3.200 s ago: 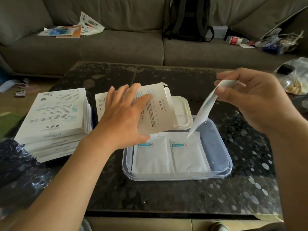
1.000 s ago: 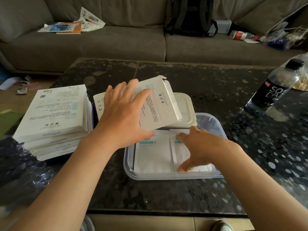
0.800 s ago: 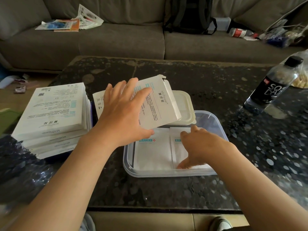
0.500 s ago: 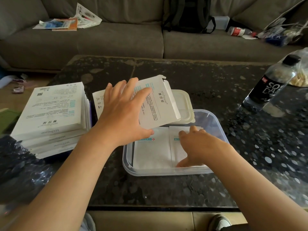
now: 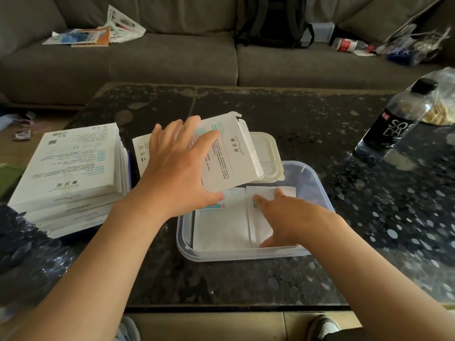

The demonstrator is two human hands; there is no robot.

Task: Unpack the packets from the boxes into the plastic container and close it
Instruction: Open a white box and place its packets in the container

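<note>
A clear plastic container (image 5: pixel 317 190) sits on the dark table in front of me. White packets (image 5: pixel 221 225) lie flat inside it, side by side. My right hand (image 5: pixel 285 217) rests palm down on the right packet, fingers spread, gripping nothing. My left hand (image 5: pixel 177 168) holds an opened white box (image 5: pixel 231 156) above the container's far left corner, its flap end pointing right. The container's cream lid (image 5: pixel 267 148) lies behind the box, partly hidden. A stack of several white boxes (image 5: pixel 71 168) stands at the left.
A dark soda bottle (image 5: pixel 396 121) stands at the right, with a plastic bag (image 5: pixel 443 99) behind it. Crinkled dark plastic (image 5: pixel 22 247) lies at the near left. A grey sofa (image 5: pixel 172 60) with papers, a backpack and clutter runs along the back.
My right hand carried a packet down into the container and now lies flat on it, barely moving in the last second. The left hand keeps the box in place.
</note>
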